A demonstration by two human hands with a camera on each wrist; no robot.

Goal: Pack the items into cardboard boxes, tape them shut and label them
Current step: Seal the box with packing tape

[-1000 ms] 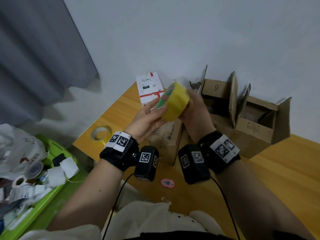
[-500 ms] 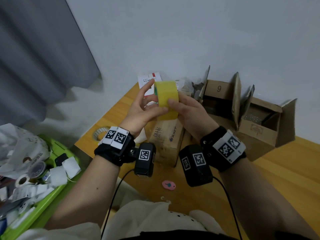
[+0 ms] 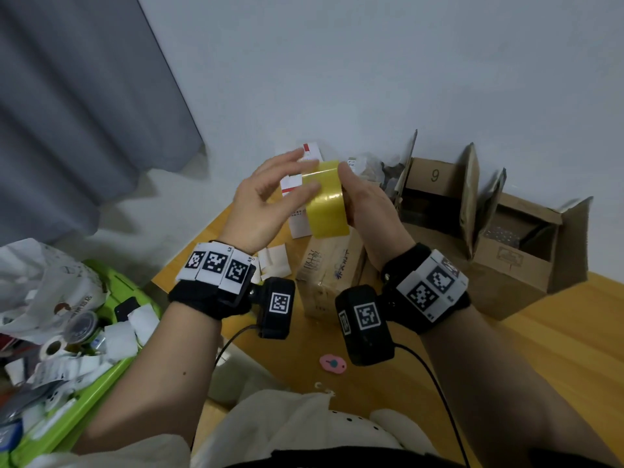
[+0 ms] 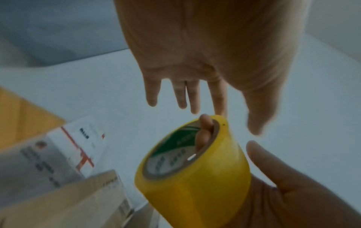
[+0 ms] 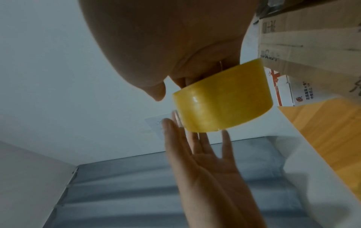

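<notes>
A roll of yellow packing tape (image 3: 327, 204) is held up over the table. My right hand (image 3: 366, 206) grips it, with a finger pushed through the core (image 4: 204, 135) and the thumb on the outer face. My left hand (image 3: 297, 173) is open beside the roll with its fingers (image 4: 192, 98) straight and spread. Its fingertips (image 5: 195, 135) touch or nearly touch the roll's (image 5: 224, 104) outer face. A closed cardboard box (image 3: 331, 268) stands on the table below the hands. Two open cardboard boxes, one marked 9 (image 3: 435, 180) and another to its right (image 3: 516, 258), stand at the back.
A white carton with a red stripe (image 3: 299, 228) leans behind the closed box. White paper slips (image 3: 275, 261) and a pink cutter (image 3: 332, 364) lie on the wooden table (image 3: 540, 366). A green bin (image 3: 101, 383) of label rolls and paper sits at the left.
My left hand has let go of the tape roll and spread its fingers. The right hand now holds the roll alone, a little higher and turned.
</notes>
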